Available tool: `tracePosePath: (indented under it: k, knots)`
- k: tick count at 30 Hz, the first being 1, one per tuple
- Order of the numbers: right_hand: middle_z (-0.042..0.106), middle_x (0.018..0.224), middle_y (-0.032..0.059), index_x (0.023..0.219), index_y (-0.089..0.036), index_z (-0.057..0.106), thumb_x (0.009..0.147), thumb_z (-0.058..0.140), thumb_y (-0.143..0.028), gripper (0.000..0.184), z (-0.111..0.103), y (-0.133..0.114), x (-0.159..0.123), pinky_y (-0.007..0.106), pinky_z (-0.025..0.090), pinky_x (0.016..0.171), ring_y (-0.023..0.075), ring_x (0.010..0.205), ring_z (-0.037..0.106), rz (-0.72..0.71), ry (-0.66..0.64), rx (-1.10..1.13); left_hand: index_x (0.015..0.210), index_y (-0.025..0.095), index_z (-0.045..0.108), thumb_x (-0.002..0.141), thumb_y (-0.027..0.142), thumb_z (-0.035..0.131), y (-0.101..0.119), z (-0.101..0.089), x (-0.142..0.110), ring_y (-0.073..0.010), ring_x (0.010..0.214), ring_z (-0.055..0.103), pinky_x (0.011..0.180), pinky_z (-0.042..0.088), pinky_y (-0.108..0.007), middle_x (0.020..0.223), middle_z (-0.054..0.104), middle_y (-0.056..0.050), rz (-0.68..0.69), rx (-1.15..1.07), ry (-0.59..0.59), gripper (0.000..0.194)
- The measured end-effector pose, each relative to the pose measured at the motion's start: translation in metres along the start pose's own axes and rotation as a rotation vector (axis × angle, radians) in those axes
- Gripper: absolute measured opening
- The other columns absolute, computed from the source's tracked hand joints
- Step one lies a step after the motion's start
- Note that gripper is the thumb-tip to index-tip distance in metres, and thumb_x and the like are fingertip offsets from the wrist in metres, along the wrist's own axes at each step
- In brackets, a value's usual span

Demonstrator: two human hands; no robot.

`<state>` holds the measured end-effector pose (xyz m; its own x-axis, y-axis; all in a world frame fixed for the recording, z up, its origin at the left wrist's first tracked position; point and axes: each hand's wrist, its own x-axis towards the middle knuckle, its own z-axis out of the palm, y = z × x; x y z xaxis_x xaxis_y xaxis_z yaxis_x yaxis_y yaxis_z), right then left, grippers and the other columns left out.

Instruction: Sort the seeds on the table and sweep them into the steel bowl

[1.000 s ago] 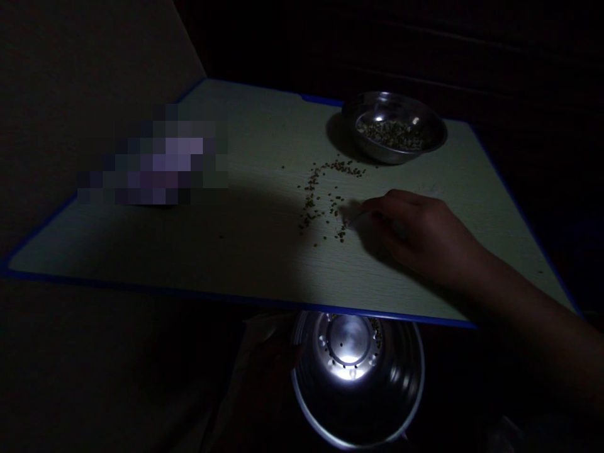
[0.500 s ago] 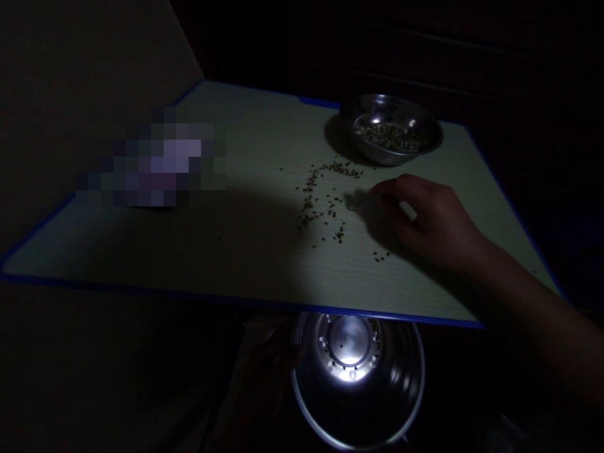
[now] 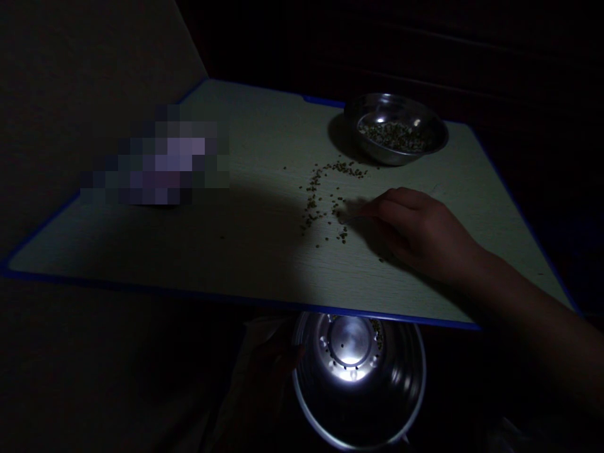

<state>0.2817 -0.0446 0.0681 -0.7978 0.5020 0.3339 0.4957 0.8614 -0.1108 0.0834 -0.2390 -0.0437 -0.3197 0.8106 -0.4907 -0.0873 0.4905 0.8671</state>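
Observation:
Small greenish-brown seeds [image 3: 311, 200] lie in a loose, curved scatter on the pale, blue-edged table [image 3: 264, 264]. Just right of them is my right hand [image 3: 419, 233], thumb and fingers pinched together low over the tabletop. What sits in the pinch, if anything, is too dim to make out. Below the near edge, a deep metal pot [image 3: 418, 390] is tipped toward me, with some seeds in its bottom. In deep shadow at its left rim, my left hand [image 3: 278, 362] holds it; most of those fingers are hidden.
A shiny metal bowl [image 3: 391, 154] with many seeds in it stands at the table's far right. A blurred-out object [image 3: 165, 167] lies at the left side. A wall [image 3: 94, 63] borders the table on the left. The surroundings are very dark.
My right hand has closed its fingers more and dropped slightly toward the seeds. The thin pale thing seen at its fingertips before no longer shows clearly. The left hand and pot stay put.

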Motion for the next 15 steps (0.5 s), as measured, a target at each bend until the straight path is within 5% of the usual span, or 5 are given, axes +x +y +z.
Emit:
tracePosePath:
  k: [15]
  knots:
    - [0.064,0.093,0.0118,0.106,-0.012,0.061,0.085,0.049,-0.013,0.025,-0.0016,0.0017,-0.0008,0.033,0.044,0.071,0.0219,0.084,0.058,0.022,0.022,-0.039,0.088,0.019,0.075,0.072,0.035,0.067,-0.0032,-0.0041,-0.0065,-0.0333,0.105,0.063,0.086,0.049,-0.042,0.103,0.073,-0.009,-0.091,0.106,0.055,0.024]
